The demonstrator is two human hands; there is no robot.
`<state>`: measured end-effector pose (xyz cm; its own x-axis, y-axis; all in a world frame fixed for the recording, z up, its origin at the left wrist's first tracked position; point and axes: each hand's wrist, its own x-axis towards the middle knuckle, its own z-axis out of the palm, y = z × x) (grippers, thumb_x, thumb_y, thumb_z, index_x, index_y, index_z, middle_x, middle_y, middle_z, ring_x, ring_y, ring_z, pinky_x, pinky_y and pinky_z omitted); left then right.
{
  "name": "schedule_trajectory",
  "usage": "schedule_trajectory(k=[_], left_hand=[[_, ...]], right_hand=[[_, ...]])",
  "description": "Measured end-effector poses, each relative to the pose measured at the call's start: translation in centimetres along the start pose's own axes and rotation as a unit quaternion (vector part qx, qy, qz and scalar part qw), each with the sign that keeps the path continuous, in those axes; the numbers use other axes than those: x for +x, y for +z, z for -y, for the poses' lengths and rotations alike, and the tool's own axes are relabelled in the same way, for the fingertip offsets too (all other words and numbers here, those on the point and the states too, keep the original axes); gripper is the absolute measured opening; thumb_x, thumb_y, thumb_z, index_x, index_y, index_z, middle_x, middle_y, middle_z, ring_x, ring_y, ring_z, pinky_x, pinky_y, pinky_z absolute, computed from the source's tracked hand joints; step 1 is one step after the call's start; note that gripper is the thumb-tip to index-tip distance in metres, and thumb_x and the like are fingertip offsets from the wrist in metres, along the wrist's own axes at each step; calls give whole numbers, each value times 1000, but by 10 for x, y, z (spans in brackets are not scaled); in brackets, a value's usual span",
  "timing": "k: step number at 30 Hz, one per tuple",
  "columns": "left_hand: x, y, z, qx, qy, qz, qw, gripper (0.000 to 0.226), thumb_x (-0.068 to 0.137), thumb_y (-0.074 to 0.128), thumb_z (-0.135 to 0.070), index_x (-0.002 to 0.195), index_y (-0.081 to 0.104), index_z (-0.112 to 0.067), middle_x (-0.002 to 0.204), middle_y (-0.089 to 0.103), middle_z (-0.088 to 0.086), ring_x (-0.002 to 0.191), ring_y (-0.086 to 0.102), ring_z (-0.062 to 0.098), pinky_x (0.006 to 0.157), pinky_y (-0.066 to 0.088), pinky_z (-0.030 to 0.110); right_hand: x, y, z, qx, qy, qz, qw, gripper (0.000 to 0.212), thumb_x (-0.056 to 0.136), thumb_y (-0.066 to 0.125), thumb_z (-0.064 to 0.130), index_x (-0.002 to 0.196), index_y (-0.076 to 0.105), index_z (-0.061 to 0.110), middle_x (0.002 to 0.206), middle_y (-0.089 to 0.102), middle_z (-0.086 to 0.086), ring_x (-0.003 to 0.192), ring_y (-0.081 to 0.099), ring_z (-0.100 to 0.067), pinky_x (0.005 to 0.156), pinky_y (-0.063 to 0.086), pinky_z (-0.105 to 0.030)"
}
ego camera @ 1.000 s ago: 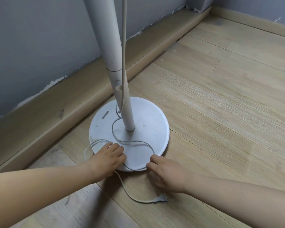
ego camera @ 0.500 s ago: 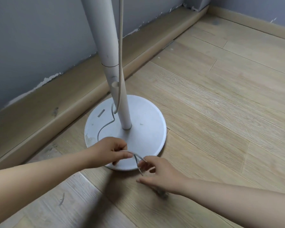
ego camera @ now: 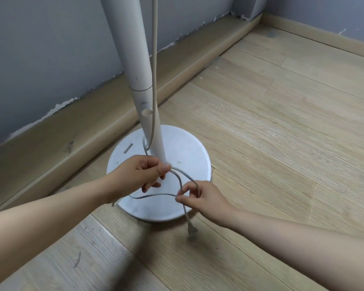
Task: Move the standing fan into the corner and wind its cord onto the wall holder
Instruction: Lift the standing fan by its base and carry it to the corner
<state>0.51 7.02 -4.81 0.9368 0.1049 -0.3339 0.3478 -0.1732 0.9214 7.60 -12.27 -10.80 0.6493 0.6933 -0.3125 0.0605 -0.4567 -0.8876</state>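
Cord [ego camera: 155, 59] in both hands, a person gathers slack at the foot of a white standing fan [ego camera: 135, 59], whose round base [ego camera: 185, 150] sits flat on the wood-plank floor [ego camera: 282, 143], just beside the skirting board [ego camera: 82, 131] of a grey wall [ego camera: 40, 49]. The left hand [ego camera: 144, 175] has its grip clamped on the cord above the base, thumb and curled fingers pinching it close to the pole [ego camera: 158, 148]. The right hand [ego camera: 200, 198] pinches the same cord further along, so a slack loop hangs between the two. The plug [ego camera: 191, 228] dangles free below the right hand, blurred, just over the floor. The rest of the cord runs up alongside the pole and out of the top of the view. The room's corner [ego camera: 252, 15] lies well apart from the base, so the move into it looks not yet done. No wall holder shows in view. The winding appears barely started, and collecting the loose cord seems to be the step in hand.
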Motion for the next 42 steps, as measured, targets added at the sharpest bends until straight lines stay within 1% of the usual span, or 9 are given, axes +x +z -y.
schedule_trajectory(k=[8,13,19,22,25,28,32,37,42], left_hand=[[17,-19,29,-11,-5,-182,983,26,85,67,-28,71,62,-6,52,59,0,51,53,14,67,53,27],[17,-36,45,26,-16,-229,973,22,81,72,-32,88,70,-11,85,72,2,76,63,11,79,50,28],[21,-60,70,70,-78,-329,939,45,83,58,-56,83,61,-12,70,53,-9,69,48,11,64,37,24],[26,-66,86,50,-133,-337,931,65,82,57,-62,111,61,-3,92,63,10,90,58,22,78,37,28],[30,-71,103,11,-179,-302,936,96,63,54,-83,127,54,-12,128,58,2,119,52,21,95,39,33],[33,-67,110,-14,-207,-286,936,97,62,55,-83,127,50,-11,129,52,0,118,50,22,95,39,37],[35,-62,121,-31,-220,-285,932,84,75,63,-64,136,42,-11,128,52,-3,113,50,19,89,41,33],[40,-66,126,-40,-262,-303,915,83,78,69,-52,139,37,-6,137,48,9,114,50,28,90,45,38],[41,-68,131,-24,-279,-290,915,71,73,72,-55,125,54,-9,125,60,8,106,57,27,90,50,41]], right_hand=[[22,-25,30,146,34,-30,988,37,99,50,26,64,46,15,60,43,-1,48,40,-9,54,50,-21],[52,-39,35,301,157,-99,935,34,99,45,31,68,42,20,52,38,6,38,28,-7,43,36,-18],[84,-31,18,378,249,-178,874,34,99,45,26,67,44,15,57,39,1,29,26,-5,36,30,-14],[97,-27,8,378,266,-229,857,36,99,47,25,66,49,10,61,43,-4,25,27,-5,34,31,-14],[110,-25,-4,245,257,-250,901,41,97,50,31,63,57,10,60,47,-4,35,41,-12,43,37,-24],[114,-25,-13,-33,203,-239,949,46,96,45,40,60,65,18,62,60,3,57,52,-15,56,38,-28],[119,-26,-25,-295,123,-253,913,49,95,41,44,65,64,12,88,66,-9,86,60,-31,69,44,-34],[124,-24,-30,-325,94,-257,905,32,95,49,38,107,57,10,117,51,-11,113,47,-31,87,43,-41],[126,-20,-36,-321,117,-234,910,47,95,50,40,130,44,9,132,44,-13,123,42,-33,97,38,-45]])
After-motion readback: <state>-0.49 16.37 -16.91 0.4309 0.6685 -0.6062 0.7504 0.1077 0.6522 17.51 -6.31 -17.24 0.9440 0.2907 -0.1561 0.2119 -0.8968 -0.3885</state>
